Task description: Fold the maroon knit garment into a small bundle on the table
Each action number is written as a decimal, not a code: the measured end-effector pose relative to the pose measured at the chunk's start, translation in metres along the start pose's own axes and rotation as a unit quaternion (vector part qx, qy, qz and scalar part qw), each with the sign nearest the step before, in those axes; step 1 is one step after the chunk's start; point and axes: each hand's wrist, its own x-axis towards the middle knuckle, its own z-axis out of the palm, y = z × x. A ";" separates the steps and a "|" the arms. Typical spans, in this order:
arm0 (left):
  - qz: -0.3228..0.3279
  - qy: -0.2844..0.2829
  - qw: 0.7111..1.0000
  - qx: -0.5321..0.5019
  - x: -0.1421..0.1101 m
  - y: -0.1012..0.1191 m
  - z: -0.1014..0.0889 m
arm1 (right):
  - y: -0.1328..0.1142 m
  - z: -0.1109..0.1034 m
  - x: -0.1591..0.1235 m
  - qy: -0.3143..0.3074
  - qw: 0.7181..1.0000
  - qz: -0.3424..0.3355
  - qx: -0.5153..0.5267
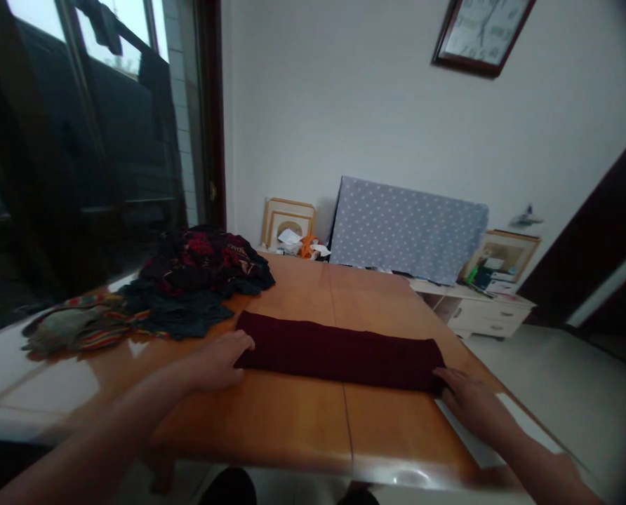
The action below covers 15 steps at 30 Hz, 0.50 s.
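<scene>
A dark maroon piece of cloth (339, 353), folded into a long flat strip, lies across the wooden table in front of me. At its left end, my left hand (226, 358) pinches the edge between thumb and fingers. The opposite end is held by my right hand (465, 396), whose fingers rest over the corner. What kind of garment the cloth is cannot be made out. Beneath and beside my right forearm lies a white sheet (468, 435), partly covered by the arm.
Crumpled clothes (202, 266) are heaped at the table's far left, beside a grey cloth with striped edging (81, 322). Behind the wooden table (302, 280) stand a cover with a light dotted pattern (408, 224) and a white cabinet (484, 315). A window is at left.
</scene>
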 end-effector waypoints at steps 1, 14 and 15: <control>0.001 0.006 1.000 -0.001 -0.004 -0.001 0.003 | 0.002 0.003 -0.001 0.006 1.000 -0.002 0.000; 0.012 0.103 0.994 0.046 0.008 -0.006 0.026 | -0.001 -0.004 0.006 0.009 0.999 0.040 0.032; 0.012 0.110 0.993 0.035 0.010 -0.008 0.025 | -0.001 -0.006 0.008 0.021 0.998 0.047 0.048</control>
